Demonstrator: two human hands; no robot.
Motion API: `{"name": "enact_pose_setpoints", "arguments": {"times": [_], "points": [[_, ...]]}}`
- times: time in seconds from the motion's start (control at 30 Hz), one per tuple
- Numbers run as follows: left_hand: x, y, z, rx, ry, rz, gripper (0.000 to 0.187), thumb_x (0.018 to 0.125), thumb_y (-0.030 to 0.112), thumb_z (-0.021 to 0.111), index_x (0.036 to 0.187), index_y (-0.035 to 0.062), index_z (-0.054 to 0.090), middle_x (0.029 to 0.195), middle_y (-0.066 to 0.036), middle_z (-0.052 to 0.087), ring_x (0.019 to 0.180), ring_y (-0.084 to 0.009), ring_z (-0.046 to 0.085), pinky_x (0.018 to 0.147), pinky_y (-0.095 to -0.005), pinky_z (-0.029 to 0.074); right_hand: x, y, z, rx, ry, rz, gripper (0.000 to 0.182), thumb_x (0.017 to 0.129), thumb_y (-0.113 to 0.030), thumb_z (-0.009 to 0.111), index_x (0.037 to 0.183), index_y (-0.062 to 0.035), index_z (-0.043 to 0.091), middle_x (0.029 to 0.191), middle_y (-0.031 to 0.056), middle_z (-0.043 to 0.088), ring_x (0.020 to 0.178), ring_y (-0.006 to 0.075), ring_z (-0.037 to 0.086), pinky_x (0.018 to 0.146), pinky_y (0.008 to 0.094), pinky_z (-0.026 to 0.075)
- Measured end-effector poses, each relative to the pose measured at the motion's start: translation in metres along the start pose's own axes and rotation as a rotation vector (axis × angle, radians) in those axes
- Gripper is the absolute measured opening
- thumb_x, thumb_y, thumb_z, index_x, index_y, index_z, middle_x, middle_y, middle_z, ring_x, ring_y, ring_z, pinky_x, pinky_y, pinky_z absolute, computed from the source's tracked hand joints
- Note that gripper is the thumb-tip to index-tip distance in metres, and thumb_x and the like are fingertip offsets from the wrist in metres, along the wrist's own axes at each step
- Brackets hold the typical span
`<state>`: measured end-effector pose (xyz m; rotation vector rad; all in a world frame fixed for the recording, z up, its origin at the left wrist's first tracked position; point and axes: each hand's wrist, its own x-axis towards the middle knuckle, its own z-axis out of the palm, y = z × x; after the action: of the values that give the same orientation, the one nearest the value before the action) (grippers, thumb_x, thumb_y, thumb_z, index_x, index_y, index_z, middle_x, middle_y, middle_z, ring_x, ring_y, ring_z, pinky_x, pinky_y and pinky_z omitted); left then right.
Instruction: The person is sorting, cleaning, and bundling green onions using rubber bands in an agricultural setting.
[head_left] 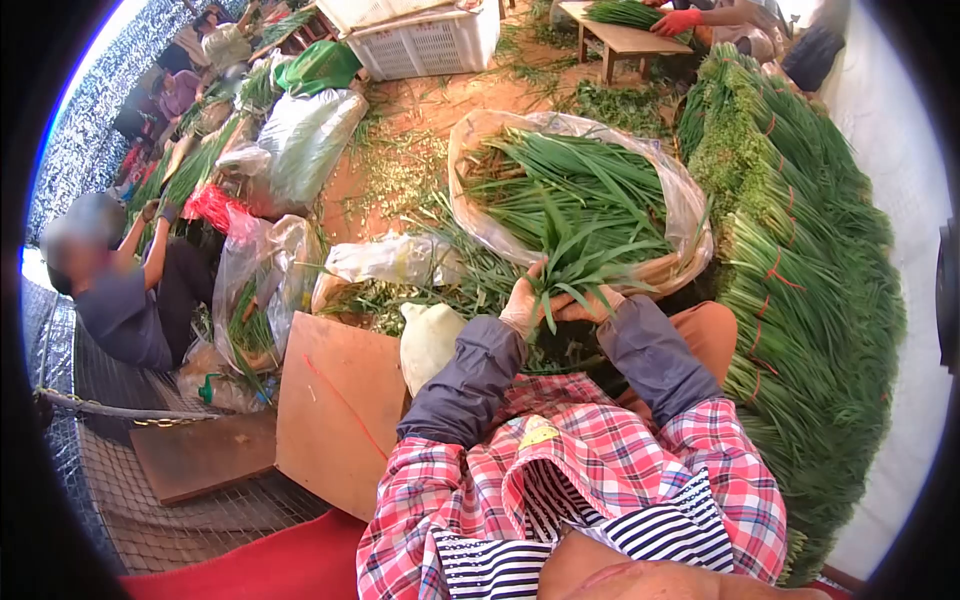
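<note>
My left hand [524, 303] and my right hand [592, 304] meet in front of my chest, both closed around a small bunch of green leafy stalks [570, 245]. Its leaves fan out upward and away from me. Just beyond it lies a big clear plastic bag [470, 135], opened wide and filled with loose long green stalks [590, 180]. The bunch overlaps the near edge of the bag's contents. To the right, a long heap of green bundles [800, 270] tied with red bands reaches from front to back.
A wooden board [335, 410] and a pale cloth bundle [430, 340] are left of my arms. A person [130, 290] sits at the left handling stalks. Another person's red glove [677, 22] is over a low wooden table [625, 42]. White crates [425, 45] stand behind.
</note>
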<state>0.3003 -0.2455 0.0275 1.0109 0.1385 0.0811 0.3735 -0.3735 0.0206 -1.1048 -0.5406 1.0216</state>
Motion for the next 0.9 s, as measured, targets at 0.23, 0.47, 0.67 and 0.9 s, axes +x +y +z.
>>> {"name": "enact_pose_setpoints", "arguments": {"times": [0.23, 0.47, 0.67, 0.9], "points": [[0.005, 0.002, -0.004, 0.116, -0.106, -0.061, 0.065, 0.067, 0.002, 0.074, 0.123, 0.0034, 0.042, 0.108, -0.003, 0.056, 0.101, -0.0149, 0.052, 0.089, -0.0299, 0.040, 0.036, 0.028, -0.005, 0.927, 0.023, 0.024, 0.037, 0.084, -0.033, 0.055, 0.111, -0.0068, 0.051, 0.103, 0.0077, 0.057, 0.091, 0.0229, 0.057, 0.074, 0.0379, 0.051], [-0.013, 0.049, 0.001, 0.161, -0.063, -0.110, 0.078, 0.068, 0.002, 0.072, 0.133, 0.0039, 0.030, 0.124, -0.009, 0.046, 0.114, -0.0181, 0.041, 0.097, -0.0319, 0.032, 0.025, -0.004, 0.031, -0.149, 0.403, -0.242, 0.044, 0.073, -0.008, 0.068, 0.114, -0.0026, 0.052, 0.104, 0.0077, 0.059, 0.086, 0.0199, 0.059, 0.075, 0.0322, 0.049], [-0.095, 0.142, -0.002, 0.292, -0.105, 0.027, 0.032, 0.081, 0.017, 0.058, 0.105, -0.0043, 0.056, 0.100, -0.017, 0.061, 0.084, -0.0256, 0.059, 0.072, -0.0368, 0.048, 0.004, -0.117, 0.037, 0.089, 0.576, -0.542, 0.050, 0.063, 0.004, 0.073, 0.109, 0.0004, 0.053, 0.091, 0.0071, 0.061, 0.076, 0.0175, 0.059, 0.072, 0.0319, 0.050], [-0.082, 0.060, 0.055, -0.092, -0.741, -0.186, 0.098, 0.070, 0.055, 0.065, 0.138, 0.0045, 0.016, 0.130, -0.015, 0.041, 0.119, -0.0259, 0.040, 0.099, -0.0401, 0.031, -0.017, -0.196, 0.083, 0.263, 0.534, -0.947, 0.048, 0.067, 0.001, 0.067, 0.111, -0.0008, 0.048, 0.092, 0.0078, 0.058, 0.086, 0.0201, 0.056, 0.083, 0.0388, 0.045]]}}
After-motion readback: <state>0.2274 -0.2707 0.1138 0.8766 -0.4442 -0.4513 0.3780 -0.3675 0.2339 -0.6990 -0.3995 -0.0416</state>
